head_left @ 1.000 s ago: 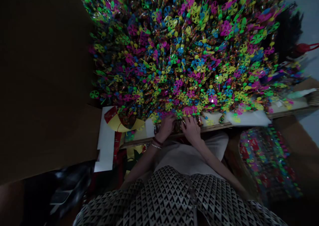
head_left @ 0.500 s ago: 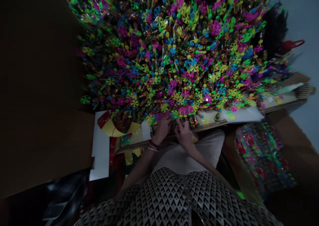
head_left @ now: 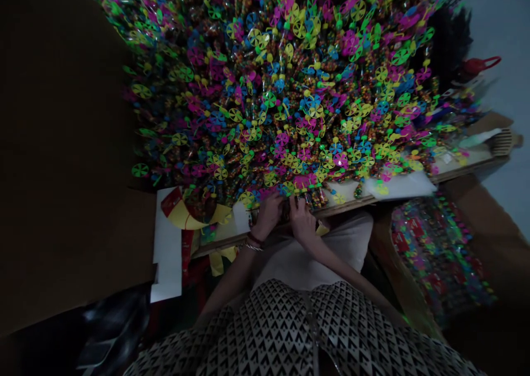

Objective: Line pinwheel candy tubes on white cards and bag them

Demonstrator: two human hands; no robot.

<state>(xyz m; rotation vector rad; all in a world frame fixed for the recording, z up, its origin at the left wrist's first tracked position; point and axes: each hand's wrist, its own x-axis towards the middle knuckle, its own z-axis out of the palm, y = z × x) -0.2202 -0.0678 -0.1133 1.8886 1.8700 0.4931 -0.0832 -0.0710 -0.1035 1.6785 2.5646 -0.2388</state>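
Note:
At the front edge of the table, my left hand (head_left: 269, 216) is closed, its fingers curled around small candy-filled tubes with plastic fan tops. My right hand (head_left: 303, 218) is beside it, fingers bent and pressed to the same spot from the right. Between the hands, a dark candy tube (head_left: 286, 209) shows only in part; dim light and the fingers hide the rest. A large pile of such fan-topped candy tubes (head_left: 269, 100) in pink, yellow, green and blue spreads just beyond my fingertips.
A tall brown cardboard panel (head_left: 74, 144) stands left. Yellow and red card (head_left: 188, 216) lies by a white card piece (head_left: 168, 254). A white pad (head_left: 401, 185) and a brush (head_left: 501, 142) lie along the table's right edge. Below right, a carton holds packed bags (head_left: 439, 254).
The view has shifted slightly, so the pile sits a little further left and lower. My right hand's fingers have drawn slightly closer to the left hand, which stays in place.

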